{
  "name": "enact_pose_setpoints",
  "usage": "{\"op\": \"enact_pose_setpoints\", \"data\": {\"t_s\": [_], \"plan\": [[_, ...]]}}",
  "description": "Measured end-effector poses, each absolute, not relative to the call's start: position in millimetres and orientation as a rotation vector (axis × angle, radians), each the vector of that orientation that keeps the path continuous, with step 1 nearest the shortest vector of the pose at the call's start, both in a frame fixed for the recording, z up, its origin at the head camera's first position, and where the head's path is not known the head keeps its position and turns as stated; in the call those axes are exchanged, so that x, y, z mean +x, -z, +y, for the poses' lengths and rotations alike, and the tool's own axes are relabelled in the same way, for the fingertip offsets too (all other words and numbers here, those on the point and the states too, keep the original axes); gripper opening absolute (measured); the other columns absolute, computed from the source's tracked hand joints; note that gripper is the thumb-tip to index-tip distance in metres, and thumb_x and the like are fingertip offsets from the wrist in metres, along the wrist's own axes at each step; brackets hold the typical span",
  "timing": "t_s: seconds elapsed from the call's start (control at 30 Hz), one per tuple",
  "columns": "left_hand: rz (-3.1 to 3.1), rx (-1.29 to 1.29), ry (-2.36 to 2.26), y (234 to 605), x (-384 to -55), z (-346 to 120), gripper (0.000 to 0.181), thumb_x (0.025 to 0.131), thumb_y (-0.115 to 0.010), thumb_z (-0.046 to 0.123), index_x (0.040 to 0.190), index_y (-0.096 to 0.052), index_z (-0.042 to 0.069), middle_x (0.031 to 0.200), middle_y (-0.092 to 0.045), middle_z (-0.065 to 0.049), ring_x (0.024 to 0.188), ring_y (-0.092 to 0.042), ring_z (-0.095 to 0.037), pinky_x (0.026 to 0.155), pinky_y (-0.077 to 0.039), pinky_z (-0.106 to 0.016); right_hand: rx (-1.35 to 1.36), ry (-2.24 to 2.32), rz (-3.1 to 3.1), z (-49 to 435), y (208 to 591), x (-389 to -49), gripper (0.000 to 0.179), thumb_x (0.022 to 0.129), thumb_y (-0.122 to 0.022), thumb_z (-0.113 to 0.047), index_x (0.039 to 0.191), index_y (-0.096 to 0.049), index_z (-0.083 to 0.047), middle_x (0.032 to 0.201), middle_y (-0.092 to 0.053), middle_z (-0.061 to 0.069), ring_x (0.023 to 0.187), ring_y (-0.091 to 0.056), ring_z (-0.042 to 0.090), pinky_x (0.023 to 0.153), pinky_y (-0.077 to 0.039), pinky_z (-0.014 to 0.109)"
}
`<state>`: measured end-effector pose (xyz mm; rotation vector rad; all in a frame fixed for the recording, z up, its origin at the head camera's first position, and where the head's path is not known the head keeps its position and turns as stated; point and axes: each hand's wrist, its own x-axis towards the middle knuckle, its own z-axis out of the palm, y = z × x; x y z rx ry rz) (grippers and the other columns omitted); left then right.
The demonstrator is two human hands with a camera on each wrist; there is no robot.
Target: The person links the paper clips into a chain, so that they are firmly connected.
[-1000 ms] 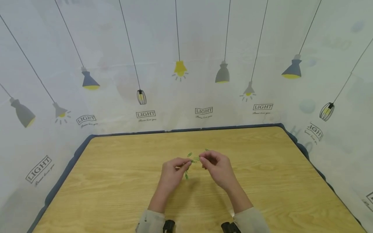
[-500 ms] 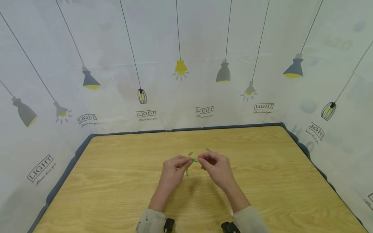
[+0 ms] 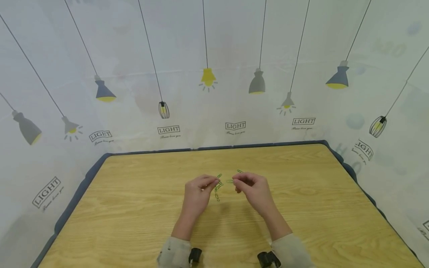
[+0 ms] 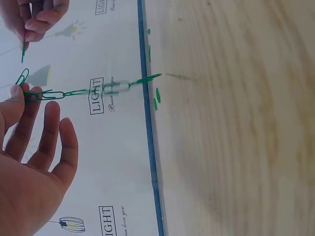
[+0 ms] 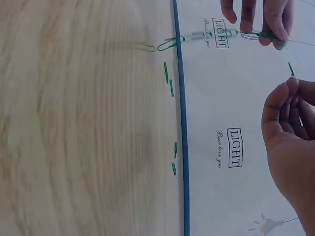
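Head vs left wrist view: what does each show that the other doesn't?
Only head: the sleeves and black devices at the cuffs.
Only left wrist: the palm side of the left hand.
Both: that hand pinching a green paperclip chain, the right hand pinching a single clip, loose clips, wooden table, printed wall.

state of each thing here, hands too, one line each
Chain of green wire paperclips: linked, hanging
Bare left hand: pinching the chain near its top
Single green wire paperclip: held, apart from the chain
Bare right hand: pinching that single clip
Loose green wire paperclips: lying on the light wooden table
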<state>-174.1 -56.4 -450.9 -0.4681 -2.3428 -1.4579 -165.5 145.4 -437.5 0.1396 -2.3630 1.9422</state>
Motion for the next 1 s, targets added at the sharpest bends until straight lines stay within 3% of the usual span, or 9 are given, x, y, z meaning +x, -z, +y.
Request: {"op": "enact_pose_setpoints", "data": {"t_s": [0.17, 0.47, 1.0], "plan": [[-2.334, -0.477, 1.455, 449, -174, -57, 0.013, 0.098, -0.076, 0.014, 0.105, -0.086, 0.008, 0.102, -0.083, -0.005, 0.094, -0.079, -0.023, 0.080, -0.064, -0.027, 0.211, -2.015, -2.319, 145, 432, -165, 0.016, 0.103, -0.071, -0.012, 0.112, -0.078, 0.000, 0.094, -0.073, 0.019, 0.079, -0.068, 0.015, 0.074, -0.060, 0.025], [-2.311, -0.513, 1.470, 448, -174, -54, 0.014, 0.097, -0.076, 0.012, 0.106, -0.085, 0.006, 0.103, -0.083, -0.007, 0.096, -0.079, -0.025, 0.081, -0.064, -0.028, 0.156, -2.063, -2.374, 136, 428, -163, 0.014, 0.103, -0.071, -0.013, 0.108, -0.078, -0.001, 0.082, -0.070, 0.003, 0.080, -0.068, 0.019, 0.074, -0.058, 0.026], [-2.217, -0.481, 1.530, 445, -171, -54, 0.010, 0.095, -0.078, 0.012, 0.100, -0.086, 0.007, 0.101, -0.083, -0.008, 0.098, -0.078, -0.027, 0.080, -0.063, -0.026, 0.053, -2.286, -2.304, 140, 433, -166, 0.017, 0.104, -0.069, -0.009, 0.112, -0.073, 0.006, 0.088, -0.068, 0.004, 0.080, -0.066, 0.016, 0.080, -0.063, 0.028]]}}
